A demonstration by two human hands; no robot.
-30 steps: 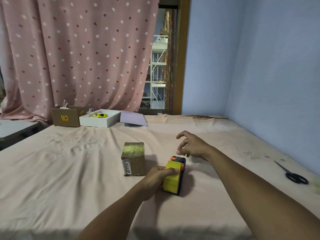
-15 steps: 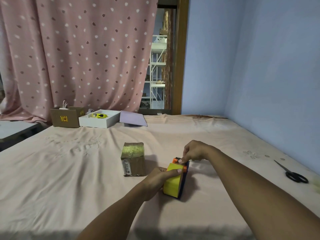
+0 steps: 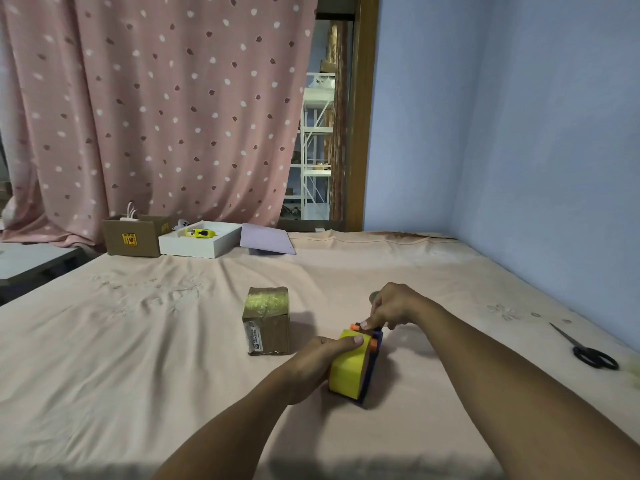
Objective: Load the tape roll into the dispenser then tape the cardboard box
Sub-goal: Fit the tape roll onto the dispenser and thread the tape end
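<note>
A yellow tape roll [image 3: 346, 370] sits on edge in a dark blue dispenser [image 3: 372, 362] with orange pegs, on the pink sheet near the middle. My left hand [image 3: 317, 362] grips the roll from the left, thumb on its top. My right hand [image 3: 393, 308] pinches the top front of the dispenser by the orange pegs. A small cardboard box [image 3: 266, 322], its top covered in shiny tape, stands just left of the roll, apart from both hands.
Black scissors [image 3: 588, 351] lie at the right near the blue wall. At the far left edge stand a brown carton [image 3: 133, 237], a white tray [image 3: 201, 242] with a yellow item, and a lilac sheet [image 3: 266, 239]. A pink dotted curtain hangs behind.
My right hand came down from open above the dispenser and pinched its top front. My left hand stayed on the yellow roll, which tilted slightly.
</note>
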